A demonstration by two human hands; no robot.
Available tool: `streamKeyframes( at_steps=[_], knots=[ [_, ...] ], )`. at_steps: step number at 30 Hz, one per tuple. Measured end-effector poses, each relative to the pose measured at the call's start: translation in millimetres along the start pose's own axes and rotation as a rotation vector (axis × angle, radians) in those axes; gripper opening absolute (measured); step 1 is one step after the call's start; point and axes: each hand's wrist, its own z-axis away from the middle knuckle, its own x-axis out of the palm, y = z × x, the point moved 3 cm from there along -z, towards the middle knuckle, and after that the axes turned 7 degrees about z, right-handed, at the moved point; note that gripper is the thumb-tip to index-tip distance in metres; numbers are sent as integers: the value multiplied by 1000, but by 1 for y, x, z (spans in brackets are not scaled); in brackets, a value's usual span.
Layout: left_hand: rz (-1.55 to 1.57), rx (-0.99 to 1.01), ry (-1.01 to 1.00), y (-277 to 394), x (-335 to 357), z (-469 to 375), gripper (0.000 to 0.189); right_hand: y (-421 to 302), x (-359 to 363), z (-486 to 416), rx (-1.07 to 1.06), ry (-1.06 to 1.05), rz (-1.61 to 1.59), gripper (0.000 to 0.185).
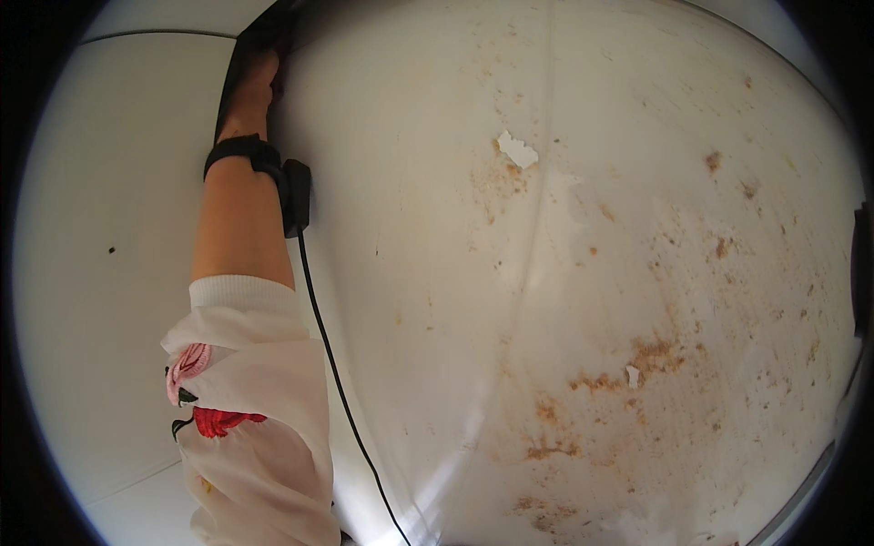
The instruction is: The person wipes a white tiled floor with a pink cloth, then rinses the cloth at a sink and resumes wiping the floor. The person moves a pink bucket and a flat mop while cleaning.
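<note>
My left hand (254, 85) reaches up the left side of the view into a dark, shadowed gap (263, 31). Its fingers are lost in the dark, so what they hold or touch cannot be made out. On that wrist sits a black strap (235, 147) carrying a small black device (297, 198). A thin black cable (334, 362) runs down from the device. The forearm wears a white sleeve (266, 450) with pink and red embroidery. Beside the arm, on the right, spreads a large white panel (423, 225) marked with brown stains. My right hand is out of view.
Brown, rust-like patches (655, 355) mark the panel's lower right. Two pale, ragged patches, a larger one (517, 150) and a smaller one (633, 377), show on it. Left of the arm is a pale, seamed surface (102, 327) with a dark speck (112, 250). A black part (862, 269) stands at the right rim.
</note>
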Motion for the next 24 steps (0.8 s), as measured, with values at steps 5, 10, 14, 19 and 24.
streamKeyframes(
  at_steps=[5,10,14,19,24],
  knots=[
    [-24,-28,4,-1,-13,5,37,32,13,-10,-51,-23,98,41],
    [-8,-23,-8,-7,-17,9,38,59,28,3,-94,-41,198,41],
    [-24,12,-18,-5,-15,0,38,77,26,21,-186,-92,355,41],
    [-110,-53,3,-1,-18,9,38,84,15,23,-205,-116,414,41],
    [14,-70,-3,7,-18,39,39,66,-10,8,-135,-64,242,41]
  ],
)
